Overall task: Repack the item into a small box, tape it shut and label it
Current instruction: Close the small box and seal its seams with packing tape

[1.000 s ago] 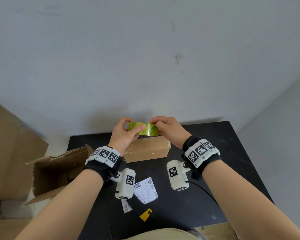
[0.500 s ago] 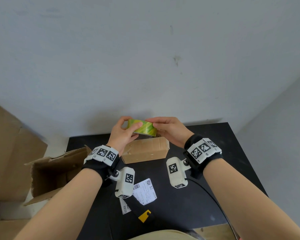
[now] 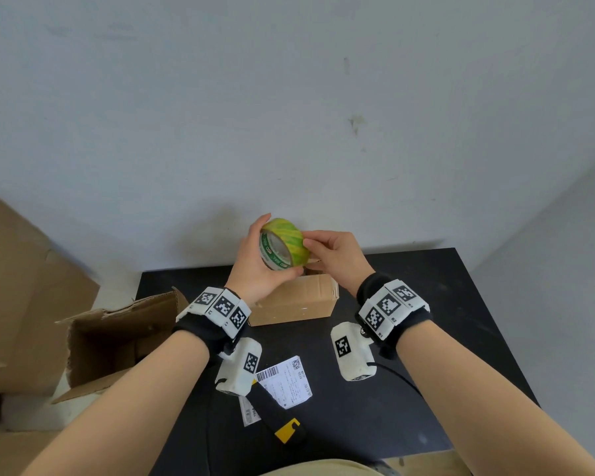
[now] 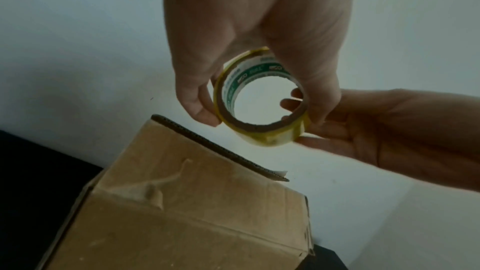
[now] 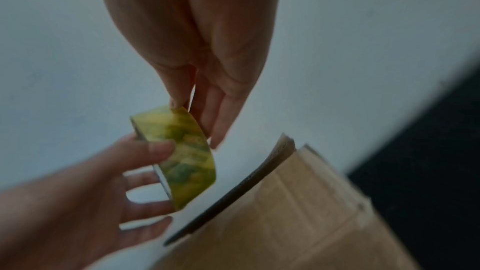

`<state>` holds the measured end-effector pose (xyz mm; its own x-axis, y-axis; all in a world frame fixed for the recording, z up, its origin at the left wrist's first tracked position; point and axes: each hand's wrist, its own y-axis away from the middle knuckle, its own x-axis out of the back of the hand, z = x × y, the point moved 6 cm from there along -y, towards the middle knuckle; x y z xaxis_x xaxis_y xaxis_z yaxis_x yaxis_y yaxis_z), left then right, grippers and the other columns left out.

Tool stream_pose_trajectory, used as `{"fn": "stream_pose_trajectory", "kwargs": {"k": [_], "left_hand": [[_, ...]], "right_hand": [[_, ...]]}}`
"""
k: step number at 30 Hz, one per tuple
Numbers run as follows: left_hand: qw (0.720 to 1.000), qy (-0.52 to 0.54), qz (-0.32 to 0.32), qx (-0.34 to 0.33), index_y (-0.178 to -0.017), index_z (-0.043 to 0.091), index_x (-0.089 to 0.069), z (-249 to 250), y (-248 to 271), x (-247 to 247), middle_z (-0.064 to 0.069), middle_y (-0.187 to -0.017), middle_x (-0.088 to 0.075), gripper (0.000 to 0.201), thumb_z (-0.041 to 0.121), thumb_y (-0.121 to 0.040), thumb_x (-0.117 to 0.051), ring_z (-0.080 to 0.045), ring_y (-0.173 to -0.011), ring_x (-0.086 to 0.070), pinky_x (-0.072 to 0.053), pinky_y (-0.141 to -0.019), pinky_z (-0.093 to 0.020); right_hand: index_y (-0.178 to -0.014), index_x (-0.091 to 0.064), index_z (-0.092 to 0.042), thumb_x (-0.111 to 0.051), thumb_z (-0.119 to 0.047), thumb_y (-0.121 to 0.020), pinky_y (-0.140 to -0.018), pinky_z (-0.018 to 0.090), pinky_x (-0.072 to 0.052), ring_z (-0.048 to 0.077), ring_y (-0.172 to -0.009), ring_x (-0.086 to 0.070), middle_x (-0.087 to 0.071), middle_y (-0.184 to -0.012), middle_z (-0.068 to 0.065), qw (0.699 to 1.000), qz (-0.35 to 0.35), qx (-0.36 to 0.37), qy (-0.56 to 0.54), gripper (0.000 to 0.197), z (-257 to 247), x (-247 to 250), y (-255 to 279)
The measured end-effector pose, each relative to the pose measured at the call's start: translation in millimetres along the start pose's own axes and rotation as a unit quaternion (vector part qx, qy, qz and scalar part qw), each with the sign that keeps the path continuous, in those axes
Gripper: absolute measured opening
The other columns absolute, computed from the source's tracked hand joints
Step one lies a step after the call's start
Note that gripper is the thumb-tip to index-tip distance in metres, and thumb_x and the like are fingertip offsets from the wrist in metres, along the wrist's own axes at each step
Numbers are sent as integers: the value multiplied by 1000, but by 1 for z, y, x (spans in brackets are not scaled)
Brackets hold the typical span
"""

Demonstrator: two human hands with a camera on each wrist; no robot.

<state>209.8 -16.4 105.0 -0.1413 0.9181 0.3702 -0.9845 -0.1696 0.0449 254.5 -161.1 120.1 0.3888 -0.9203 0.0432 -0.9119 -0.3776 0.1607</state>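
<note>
Both hands up off the black table [image 3: 426, 304], busy with a roll of yellow-green tape [image 3: 284, 242], held in the air just above the small cardboard box [image 3: 296, 300] at roughly 12 o'clock from the body. Left hand [image 3: 255, 266] wrapped round the roll, thumb on the near rim and fingers curled over the far side, open core facing back toward the head camera. Right hand [image 3: 334, 255] coming in from 3 o'clock, thumb and fingertips pinching at the roll's outer face; hard to tell whether a loose tape end is actually caught there. From the left wrist, roll [image 4: 259, 102] seen dead-on as a ring, right fingertips [image 4: 288, 103] peeking through the hole. From the right wrist, a bit blurry, same roll [image 5: 187, 151] with the thumb tip on its top edge. Small box sitting on the table near the back edge, one top flap [image 4: 218, 147] sticking up, not taped. At 9 o'clock, a bigger open carton [image 3: 117, 338] on its side at the table's left edge. At 6 o'clock, close to the body, a printed shipping label [image 3: 285, 381] lying flat, with a black and yellow tool [image 3: 285, 431] just below it.
</note>
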Motion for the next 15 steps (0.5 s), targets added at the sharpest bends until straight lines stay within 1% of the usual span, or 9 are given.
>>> {"fn": "stream_pose_trajectory", "kwargs": {"k": [3, 4, 6, 7, 9, 10, 11, 13, 15], "left_hand": [[1000, -16, -19, 1, -136, 41, -24, 4, 0, 0, 6, -128, -47, 107, 44, -49, -86, -11, -122, -47, -41, -105, -39], [999, -27, -21, -1, -135, 38, -26, 5, 1, 1, 7, -126, -48, 103, 42, -52, -86, -10, -120, -48, -42, -104, -38], [998, -54, -16, -6, -134, 34, -28, 8, 2, 2, 10, -122, -50, 96, 40, -58, -86, -10, -116, -50, -44, -101, -35], [998, -69, -12, -5, -135, 33, -28, 9, 3, 3, 12, -122, -50, 94, 40, -60, -85, -10, -116, -51, -44, -100, -33], [995, -99, -9, 0, -137, 34, -28, 11, 4, 3, 13, -125, -50, 92, 43, -63, -82, -10, -116, -51, -43, -98, -29], [994, -108, -12, 3, -139, 34, -28, 10, 5, 3, 13, -129, -50, 92, 45, -65, -81, -10, -118, -50, -42, -99, -30], [993, -112, -19, 6, -140, 35, -27, 10, 6, 2, 13, -132, -49, 93, 47, -65, -80, -10, -120, -50, -42, -100, -31], [992, -118, -31, 13, -142, 36, -25, 6, 6, 0, 13, -135, -49, 94, 50, -66, -78, -10, -121, -49, -41, -103, -33], [992, -123, -35, 24, -143, 35, -25, 2, 7, 0, 12, -134, -49, 94, 52, -66, -77, -11, -121, -50, -42, -103, -34]], "right_hand": [[-105, -67, -4, -49, -10, -96, -84, 40, -56, 27, -90, -67, -69, -98, 13, 978, 29, 81, 188, 21, -11, 3, 0], [-103, -66, -3, -47, -12, -97, -82, 41, -54, 28, -87, -67, -69, -95, 14, 957, 28, 107, 270, 22, -14, 2, -1], [-103, -63, -1, -44, -14, -98, -80, 41, -50, 31, -86, -63, -67, -97, 14, 887, 16, 148, 437, 23, -18, -4, 0], [-102, -61, -1, -45, -12, -97, -74, 40, -49, 34, -84, -62, -65, -97, 14, 853, 22, 177, 490, 20, -20, -7, 0], [-86, -60, 1, -61, -3, -86, -53, 37, -44, 36, -63, -62, -64, -81, 15, 802, 36, 229, 551, 4, -26, -12, 3], [-73, -59, 0, -72, 2, -73, -41, 31, -37, 34, -46, -57, -60, -66, 14, 789, 45, 237, 564, 13, -27, -13, 6], [-63, -55, -2, -79, 5, -59, -35, 24, -29, 30, -34, -50, -55, -54, 10, 771, 55, 252, 582, 25, -28, -14, 7], [-55, -51, -6, -83, 6, -45, -37, 17, -18, 25, -25, -40, -48, -45, 5, 759, 71, 252, 596, 36, -26, -12, 5], [-56, -51, -5, -78, 4, -52, -38, 19, -20, 24, -27, -33, -47, -47, 6, 755, 88, 300, 576, 30, -28, -13, 9]]}}
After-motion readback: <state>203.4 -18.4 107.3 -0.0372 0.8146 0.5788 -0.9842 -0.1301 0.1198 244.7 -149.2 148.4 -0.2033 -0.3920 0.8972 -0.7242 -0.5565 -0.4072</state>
